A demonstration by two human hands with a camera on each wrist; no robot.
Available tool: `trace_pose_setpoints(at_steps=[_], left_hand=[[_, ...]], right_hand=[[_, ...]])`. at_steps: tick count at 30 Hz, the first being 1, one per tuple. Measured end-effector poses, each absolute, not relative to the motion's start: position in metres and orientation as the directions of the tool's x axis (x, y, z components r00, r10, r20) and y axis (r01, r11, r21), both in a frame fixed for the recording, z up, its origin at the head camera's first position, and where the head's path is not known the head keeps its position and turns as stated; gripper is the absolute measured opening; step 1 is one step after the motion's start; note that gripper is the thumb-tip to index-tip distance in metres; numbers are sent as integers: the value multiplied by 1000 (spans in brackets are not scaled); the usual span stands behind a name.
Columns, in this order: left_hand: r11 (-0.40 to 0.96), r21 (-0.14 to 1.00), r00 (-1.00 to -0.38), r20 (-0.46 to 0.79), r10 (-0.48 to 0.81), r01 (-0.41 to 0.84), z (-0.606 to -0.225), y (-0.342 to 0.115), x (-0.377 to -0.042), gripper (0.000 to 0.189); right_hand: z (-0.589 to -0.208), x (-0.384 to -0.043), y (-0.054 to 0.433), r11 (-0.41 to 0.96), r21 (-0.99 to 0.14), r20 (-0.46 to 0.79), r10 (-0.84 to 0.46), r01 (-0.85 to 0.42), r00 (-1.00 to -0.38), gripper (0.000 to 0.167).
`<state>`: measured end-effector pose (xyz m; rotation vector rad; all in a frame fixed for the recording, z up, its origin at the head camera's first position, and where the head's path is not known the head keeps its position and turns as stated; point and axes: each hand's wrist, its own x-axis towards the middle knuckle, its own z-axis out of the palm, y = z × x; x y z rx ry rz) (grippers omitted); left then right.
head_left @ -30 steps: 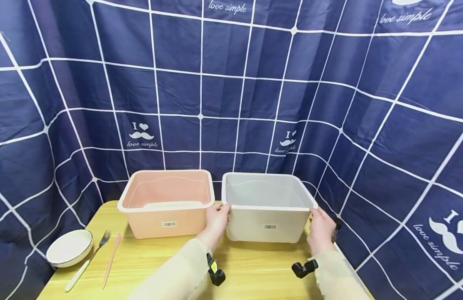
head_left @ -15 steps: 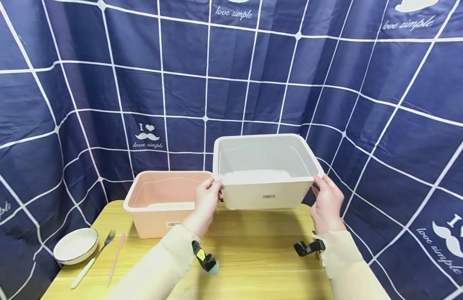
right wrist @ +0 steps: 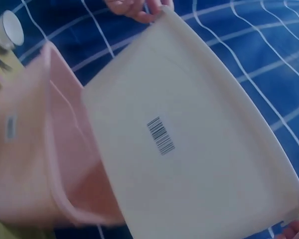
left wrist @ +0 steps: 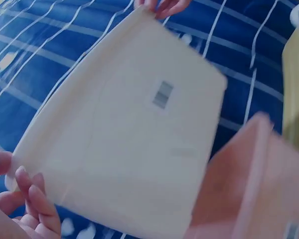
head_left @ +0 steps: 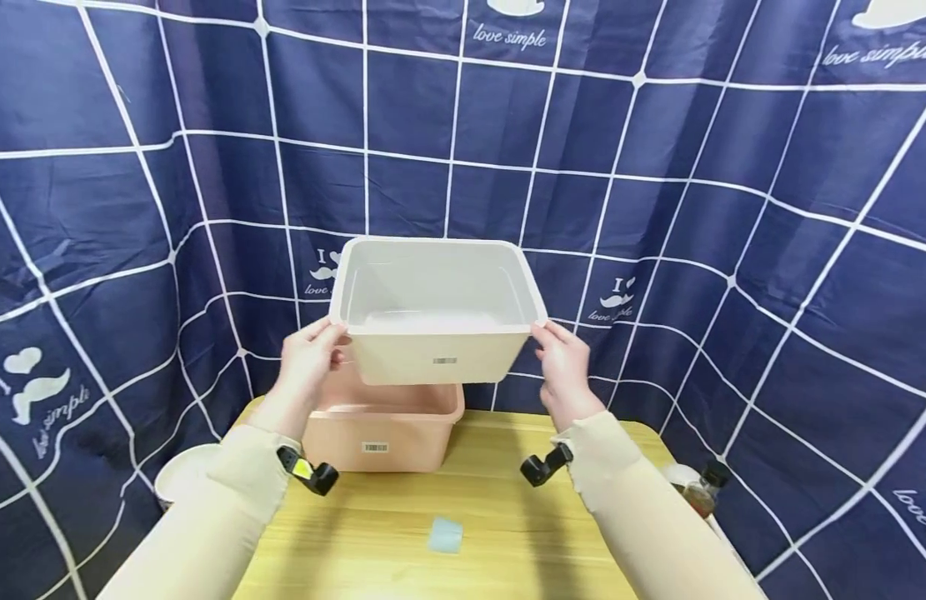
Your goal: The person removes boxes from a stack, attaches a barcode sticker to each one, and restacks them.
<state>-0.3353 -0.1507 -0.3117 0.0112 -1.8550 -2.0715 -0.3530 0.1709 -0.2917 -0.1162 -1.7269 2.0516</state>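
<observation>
Both hands hold a white plastic storage bin [head_left: 443, 358] in the air by its near rim corners. The left hand [head_left: 308, 358] pinches the left corner, and the right hand [head_left: 562, 362] grips the right one. A barcode sticker marks the bin's front wall, and the bin looks vacant inside. Below and behind it, a pink bin [head_left: 410, 450] of similar shape stands on the table, its opening partly covered by the white bin in the head view. In the right wrist view the white bin [right wrist: 189, 139] hangs tilted beside the pink bin's rim [right wrist: 52, 149].
A light blue piece [head_left: 445, 535] lies on the wooden table [head_left: 493, 475]. At left is a white bowl [head_left: 185, 471], partly behind the sleeve. A bottle with a dark cap [head_left: 706, 490] and a white round thing [head_left: 680, 475] stand at the right edge. A blue checked curtain [head_left: 493, 125] surrounds the table.
Both hands have lifted the white bin off the table and carried it left, from beside the pink bin to over it. The light blue piece on the table has come fully into view.
</observation>
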Motion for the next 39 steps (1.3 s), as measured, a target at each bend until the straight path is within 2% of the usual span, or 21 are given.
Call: trace_pose_setpoints(at_steps=[7, 12, 18, 27, 34, 39], left_hand=[[-54, 976, -948, 190, -255, 210, -315, -205, -336, 41], [-33, 986, -961, 151, -232, 163, -330, -228, -340, 38], [-12, 993, -972, 114, -204, 119, -347, -236, -341, 38], [-31, 998, -978, 47, -202, 54, -373, -244, -342, 44], [37, 999, -984, 13, -176, 7, -401, -249, -341, 49], [125, 992, -984, 25, -174, 3, -418, -250, -343, 49]], right_hand=[[-312, -359, 129, -93, -978, 153, 275, -184, -949, 39], [-324, -359, 118, -55, -990, 119, 187, -132, -975, 39], [-336, -361, 118, -36, -994, 97, 106, -101, -990, 41], [-361, -362, 120, 62, -996, 62, 27, -61, -998, 45], [-390, -363, 116, 138, -989, 67, 34, -62, -997, 41], [-407, -365, 117, 190, -979, 75, -10, -76, -997, 41]])
